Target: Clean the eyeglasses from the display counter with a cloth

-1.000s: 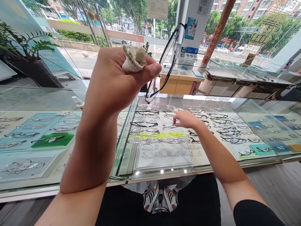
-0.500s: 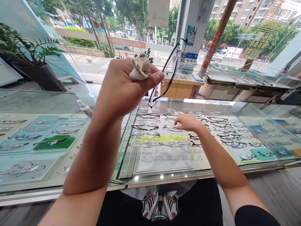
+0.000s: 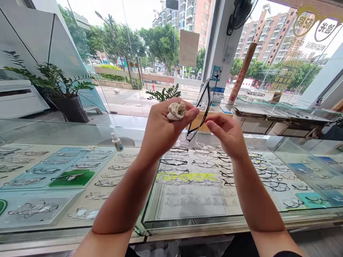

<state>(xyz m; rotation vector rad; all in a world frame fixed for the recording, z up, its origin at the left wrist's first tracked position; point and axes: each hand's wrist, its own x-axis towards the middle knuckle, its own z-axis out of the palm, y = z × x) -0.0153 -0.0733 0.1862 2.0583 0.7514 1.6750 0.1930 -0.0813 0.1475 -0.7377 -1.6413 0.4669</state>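
Raised above the glass counter, my left hand (image 3: 167, 125) grips a pair of dark-framed glasses (image 3: 205, 103) between thumb and fingers. A rolled pale cloth (image 3: 177, 111) is tucked in the same fist. The glasses hang tilted, nearly upright. Just to their right is my right hand (image 3: 227, 135), its fingers curled and thumb near the fingertips. Whether its fingertips touch the frame or a temple is too small to tell.
The glass display counter (image 3: 187, 225) holds rows of glasses. A small spray bottle (image 3: 117, 142) stands on the left part. Beyond are a potted plant (image 3: 71, 107), large windows and another display case (image 3: 281, 110).
My right hand has risen from over the counter to beside the glasses. The view has tilted up, and my left hand still holds the glasses and cloth.
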